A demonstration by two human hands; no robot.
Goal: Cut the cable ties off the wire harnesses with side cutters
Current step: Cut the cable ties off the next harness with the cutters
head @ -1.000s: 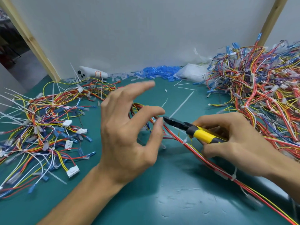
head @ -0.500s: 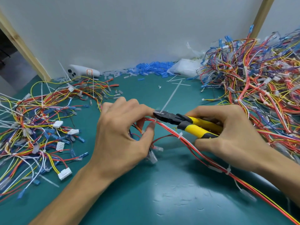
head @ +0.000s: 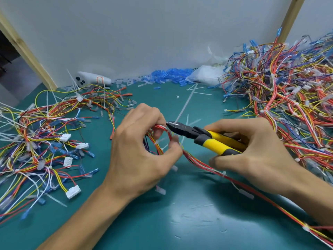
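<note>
The left hand [head: 137,150] holds a red-and-yellow wire harness [head: 200,162] just above the green worktop [head: 162,222], fingers [head: 153,116] pinched on the bundle. The right hand [head: 255,154] has its fingers wrapped round the yellow handles of the side cutters [head: 201,136]. Their long axis runs right to left, nose pointing at the left fingertips. A white cable tie [head: 224,173] rings the harness lower down. The blades possibly bite another tie, but blur hides it.
</note>
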